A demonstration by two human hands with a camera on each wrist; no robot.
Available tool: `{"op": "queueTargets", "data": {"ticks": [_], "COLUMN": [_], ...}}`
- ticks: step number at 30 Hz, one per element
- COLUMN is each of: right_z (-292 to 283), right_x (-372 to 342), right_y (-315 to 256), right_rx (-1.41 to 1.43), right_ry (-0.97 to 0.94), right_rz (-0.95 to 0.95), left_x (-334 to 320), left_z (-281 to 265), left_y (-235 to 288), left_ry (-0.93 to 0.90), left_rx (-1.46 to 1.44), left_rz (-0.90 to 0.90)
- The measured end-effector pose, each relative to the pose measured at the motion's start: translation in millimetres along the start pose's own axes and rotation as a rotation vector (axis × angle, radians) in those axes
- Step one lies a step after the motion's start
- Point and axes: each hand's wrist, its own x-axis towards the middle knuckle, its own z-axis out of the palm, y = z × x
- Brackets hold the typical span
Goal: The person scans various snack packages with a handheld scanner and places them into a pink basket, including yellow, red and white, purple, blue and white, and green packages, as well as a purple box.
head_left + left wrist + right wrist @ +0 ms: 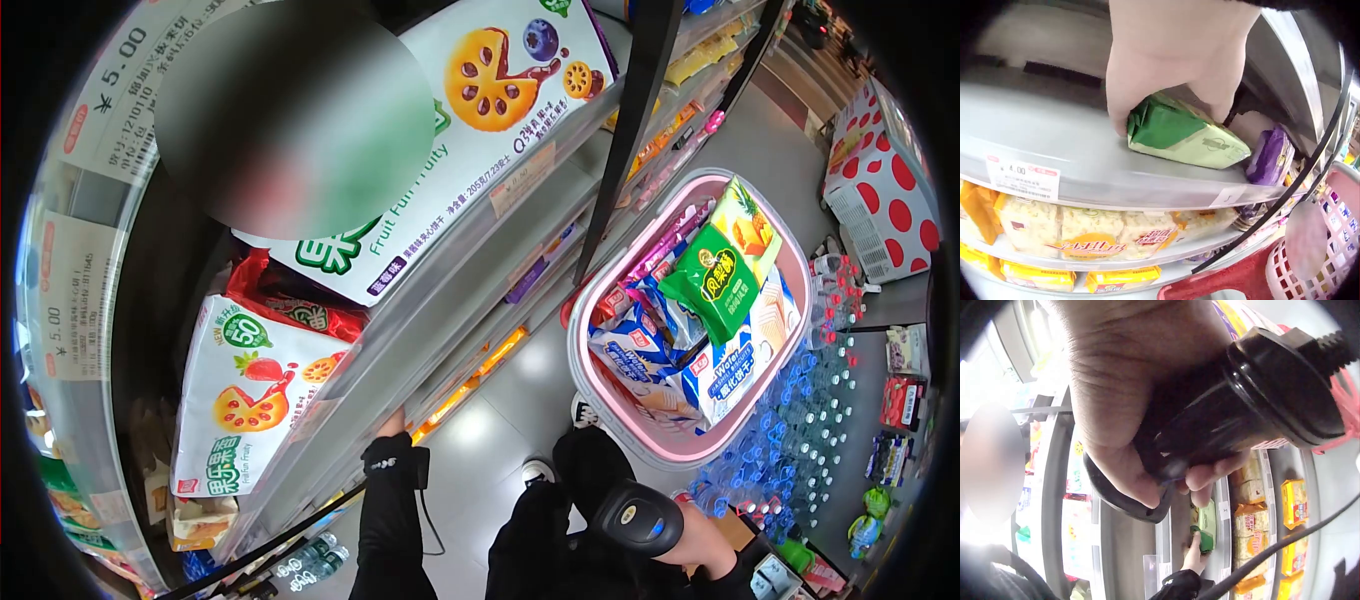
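My left hand [1175, 53] reaches down onto a shelf and grips a green-and-cream snack pack [1188, 139] between thumb and fingers. In the head view most of this left hand [393, 422] is hidden by the shelf. The pack lies close over the shelf surface, with a purple pack [1270, 156] to its right. My right hand [1116, 394] is wrapped around the handle of a black handheld barcode scanner [1191, 419]. The scanner's rounded head [640, 520] shows low in the head view, in front of the right hand [698, 548].
A pink basket [640, 445] full of wafer packs, with a green pineapple-cake bag [712, 285] on top, stands right of the shelves. Boxed fruit biscuits [255, 405] fill the near shelf. Bottled water [790, 420] stands beyond the basket. A black cable [1272, 553] crosses the right wrist view.
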Motion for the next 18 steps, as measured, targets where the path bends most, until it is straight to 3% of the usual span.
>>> {"op": "queueTargets", "data": {"ticks": [6,18], "right_z": [-2,-7], "right_x": [2,7], "right_y": [21,11], "right_rx": [-0.001,0.01], "right_ry": [0.041,0.105], "right_rz": [-0.033,-0.027], "left_x": [19,-11], "left_z": [13,12], "left_y": [-11,-49], "left_ry": [0.025,0.077], "left_rx": [-0.112,-0.256], "left_rz": [-0.039,-0.1]}}
